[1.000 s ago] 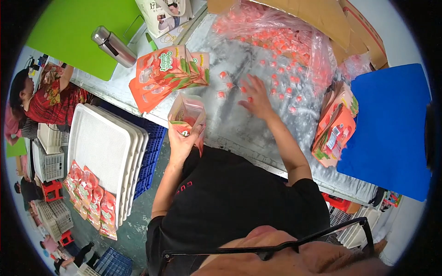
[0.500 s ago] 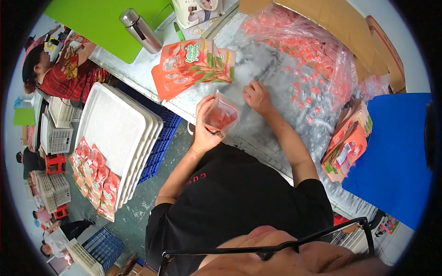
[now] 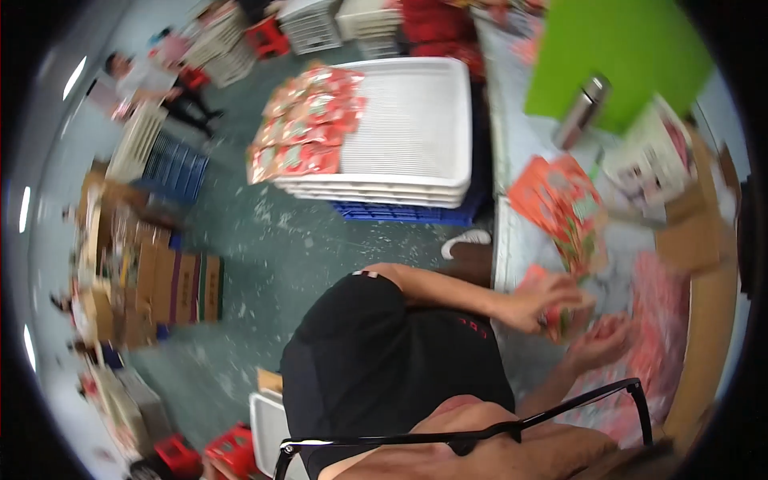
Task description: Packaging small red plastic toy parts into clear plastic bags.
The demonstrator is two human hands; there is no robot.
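Note:
My left hand (image 3: 528, 309) is closed round a small red and orange pouch (image 3: 566, 318) over the worktable. Just right of the pouch, my right hand (image 3: 602, 342) is blurred, with its fingers curled in; anything between them is too small to make out. Beyond my hands, flat orange pouches (image 3: 560, 196) lie fanned out on the table. To the right of my hands spread small red wrapped pieces (image 3: 658, 320) on see-through plastic.
White mesh trays (image 3: 412, 120) stand stacked on a blue crate (image 3: 408, 213), with filled pouches (image 3: 312, 120) on the top tray. A steel flask (image 3: 582, 110), a green board (image 3: 620, 56) and a white bag (image 3: 652, 156) are at the table's far end. Cardboard (image 3: 708, 320) edges the right side.
My view has swung left, so the trays now sit upper middle and the table at the right. My right hand has come close to the pouch, which stays in my left hand.

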